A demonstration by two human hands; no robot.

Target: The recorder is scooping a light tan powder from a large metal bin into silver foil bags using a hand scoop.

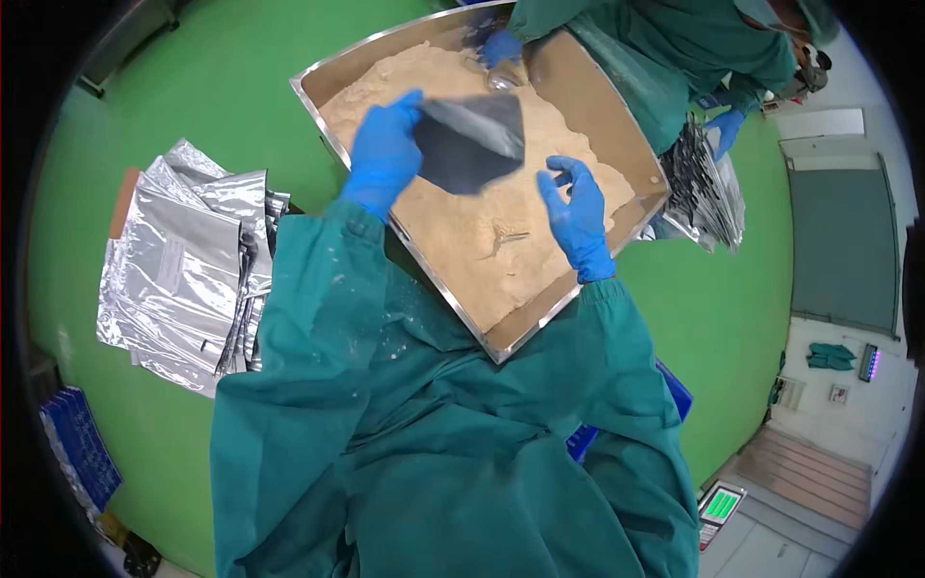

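Note:
My left hand [383, 154], in a blue glove, grips the edge of a grey foil pouch [467, 154]. The pouch is blurred and hangs over a large metal tray [438, 273] of pale tan powder [462, 226]. My right hand [576, 212], also gloved in blue, hovers above the powder to the right of the pouch. Its fingers are apart and slightly curled, with nothing between them. Between my hands and nearer to me, a metal handle [513, 237] sticks out of the powder; whatever it belongs to is buried.
A stack of silver foil pouches [178, 270] lies at my left. Across the tray, a co-worker's gloved hand [501, 48] is at a metal scoop [503, 75]; their other hand [727, 127] touches more foil pouches [708, 188]. A scale display [721, 506] shows at lower right.

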